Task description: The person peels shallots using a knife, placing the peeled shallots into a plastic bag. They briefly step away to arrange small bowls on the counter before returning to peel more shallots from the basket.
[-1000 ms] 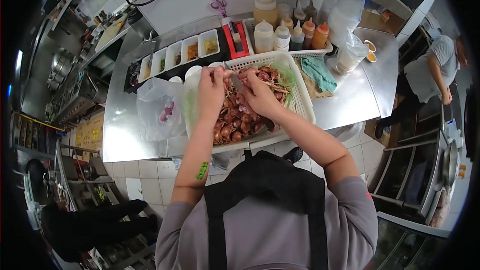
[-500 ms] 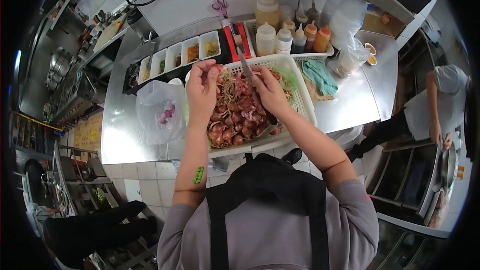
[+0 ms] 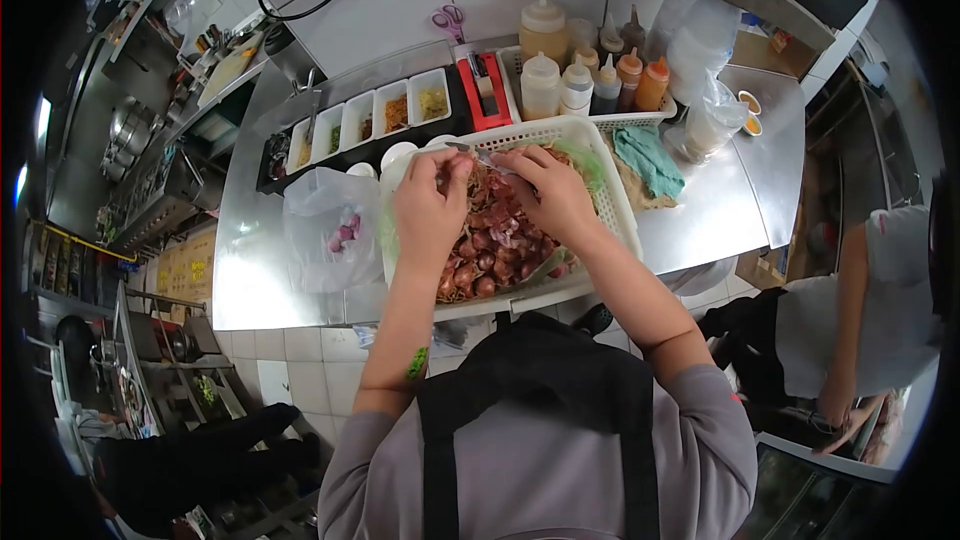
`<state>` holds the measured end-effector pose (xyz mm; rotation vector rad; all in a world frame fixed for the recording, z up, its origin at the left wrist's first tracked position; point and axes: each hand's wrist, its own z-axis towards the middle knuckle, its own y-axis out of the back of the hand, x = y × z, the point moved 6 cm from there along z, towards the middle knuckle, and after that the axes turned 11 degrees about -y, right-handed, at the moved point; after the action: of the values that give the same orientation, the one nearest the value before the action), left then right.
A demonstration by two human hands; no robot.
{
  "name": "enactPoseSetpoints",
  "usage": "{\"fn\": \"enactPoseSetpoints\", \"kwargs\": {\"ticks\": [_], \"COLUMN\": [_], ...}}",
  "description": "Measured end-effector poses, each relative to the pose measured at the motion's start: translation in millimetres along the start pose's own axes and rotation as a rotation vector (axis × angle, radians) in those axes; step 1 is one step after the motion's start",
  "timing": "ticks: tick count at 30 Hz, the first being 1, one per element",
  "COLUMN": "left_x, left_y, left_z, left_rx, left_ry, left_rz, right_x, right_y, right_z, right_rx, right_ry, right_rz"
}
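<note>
Over a white plastic basket (image 3: 628, 225) full of red-brown shallots (image 3: 490, 260), both my hands are close together. My left hand (image 3: 433, 205) is closed, fingertips pinching a shallot that is mostly hidden by the fingers. A knife (image 3: 482, 154) is gripped in my right hand (image 3: 550, 190), its blade pointing left towards my left fingertips. Loose skins and dry roots lie among the shallots. Left of the basket, a clear plastic bag (image 3: 315, 210) contains several peeled purple-pink shallots (image 3: 345, 230).
Behind the basket stand a black holder with white trays (image 3: 355, 120) of chopped ingredients, a red device (image 3: 487, 90) and squeeze bottles (image 3: 541, 85). A green cloth (image 3: 650, 162) lies at right on the steel table (image 3: 740, 185). One person (image 3: 850, 310) stands at right, another (image 3: 200, 460) at lower left.
My hands have come closer together, and the knife has swung from pointing up and away to lying across towards my left fingers. The person at right has moved nearer and lower in view.
</note>
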<state>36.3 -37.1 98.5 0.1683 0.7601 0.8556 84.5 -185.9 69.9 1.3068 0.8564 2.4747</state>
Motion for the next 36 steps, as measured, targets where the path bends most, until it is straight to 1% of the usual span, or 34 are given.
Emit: {"fn": "enactPoseSetpoints", "kwargs": {"ticks": [1,2,3,4,5,6,7,8,9,10,11,12,13,14,15,17,18,20,24,26,27,29,32,36], "left_x": [-1,6,-1,-12,-19,-17,-15,-6,0,10,19,28,34,40,44,52,54,54,54,54,52,49,49,52], "left_y": [-2,-5,-6,-12,-17,-25,-26,-29,-32,-33,-31,-33,-36,-37,-38,-41,-43,-46,-50,-52,-52,-51,-52,-55], "left_z": [-3,-8,-12,-18,-23,-28,-27,-26,-24,-18,-13,-12,-14,-17,-19,-27,-31,-36,-42,-44,-44,-42,-44,-47], "left_rx": [0.035,0.036,0.042,0.112,0.18,0.27,0.272,0.239,0.199,0.236,0.231,0.183,0.132,0.09,0.088,-0.032,-0.031,-0.049,-0.022,-0.001,0.001,-0.021,-0.038,-0.039], "left_ry": [0.009,0.072,0.071,0.089,0.107,0.122,0.119,0.283,0.45,0.48,0.48,0.573,0.663,0.67,0.669,0.756,0.76,0.776,0.807,0.801,0.804,0.775,0.795,0.812], "left_rz": [-0.023,-0.076,-0.077,-0.137,-0.198,-0.212,-0.216,-0.458,-0.698,-0.771,-0.771,-0.954,-1.137,-1.147,-1.145,-1.222,-1.221,-1.265,-1.302,-1.294,-1.294,-1.307,-1.321,-1.357], "right_x": [0,0,-2,-6,-10,-16,-19,-25,-28,-36,-43,-43,-44,-44,-39,-25,-25,-13,-12,-8,-7,-5,-7,-5], "right_y": [1,2,5,7,8,12,16,13,10,4,-2,-3,-6,-9,-5,-7,-11,-11,-15,-13,-12,-12,-15,-15], "right_z": [-1,0,1,2,4,9,11,12,11,11,10,10,11,10,10,5,3,6,4,5,5,4,5,4], "right_rx": [-0.026,-0.03,-0.056,-0.081,-0.084,-0.117,-0.152,-0.095,-0.095,-0.051,-0.005,0.001,0.056,0.109,0.111,0.332,0.333,0.25,0.293,0.239,0.238,0.266,0.321,0.322], "right_ry": [0.016,0.012,-0.055,-0.124,-0.129,-0.113,-0.096,-0.177,-0.178,-0.247,-0.315,-0.311,-0.327,-0.345,-0.343,-0.429,-0.433,-0.186,-0.204,-0.136,-0.139,-0.135,-0.131,-0.142], "right_rz": [-0.003,-0.003,-0.033,-0.064,-0.066,0.024,0.113,0.198,0.196,0.346,0.495,0.494,0.595,0.696,0.698,0.719,0.72,0.637,0.59,0.57,0.57,0.567,0.576,0.574]}}
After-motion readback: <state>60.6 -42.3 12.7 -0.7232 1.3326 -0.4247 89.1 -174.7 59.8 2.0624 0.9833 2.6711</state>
